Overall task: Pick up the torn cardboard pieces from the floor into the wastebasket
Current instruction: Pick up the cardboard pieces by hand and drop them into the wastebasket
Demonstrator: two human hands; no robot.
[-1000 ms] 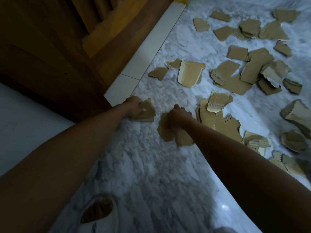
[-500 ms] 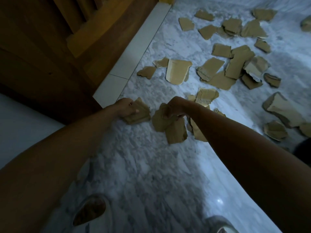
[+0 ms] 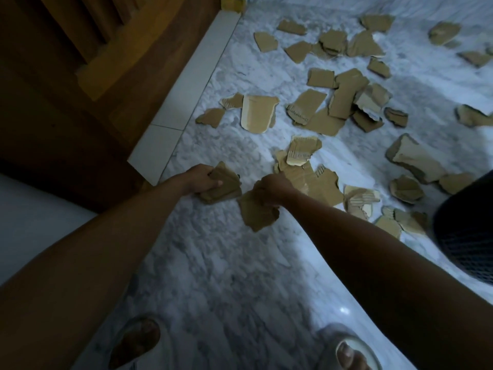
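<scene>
Two hands (image 3: 234,182) full of cardboard pieces (image 3: 257,209)

Dim, bluish light; glare spot on marble floor (image 3: 344,311); forearms shadowed; wide-angle edge distortion; soft focus.

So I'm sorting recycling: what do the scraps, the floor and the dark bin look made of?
Scraps: corrugated cardboard, matte brown, with fluting showing at torn edges. Floor: glossy grey-veined white, probably marble or marble-look tile. Wastebasket: dark mesh, metal or plastic unclear.
</scene>
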